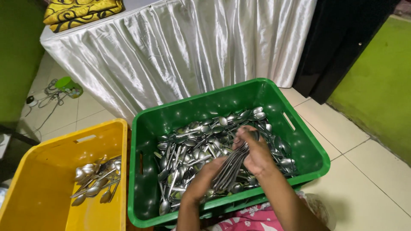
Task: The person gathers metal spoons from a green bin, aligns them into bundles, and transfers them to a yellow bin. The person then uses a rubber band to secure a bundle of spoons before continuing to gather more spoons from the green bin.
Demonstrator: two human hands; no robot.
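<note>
Two bare hands worked over a green plastic crate [308, 147] that sat on a pale tiled floor [368, 171]. The right hand [254, 152] came in from the lower right, forearm angled up and leftward, wrist bent so the back of the hand faced the camera. Its fingers were curled together and clamped around the upper end of a bundle of metal spoons [230, 167], the handles lined up side by side and slanting down to the left. The left hand [205, 177] rose from the bottom edge, its palm cupped beneath the lower end of that bundle; its fingers were close together and pressed against the handles, though how far they wrapped around could not be told.

The bundle hung just above the loose heap of spoons [192, 145] that covered the crate's bottom, bowls and handles lying every way.

Just beside the green crate, on its left and touching it, stood a yellow plastic crate [47, 171]. A smaller pile of spoons [96, 182] lay against its right wall.

Behind both crates hung a white satin table skirt [180, 47], with a yellow and black patterned cloth [81, 10] folded on top. A small green object with cables [68, 87] lay on the floor at the far left.
</note>
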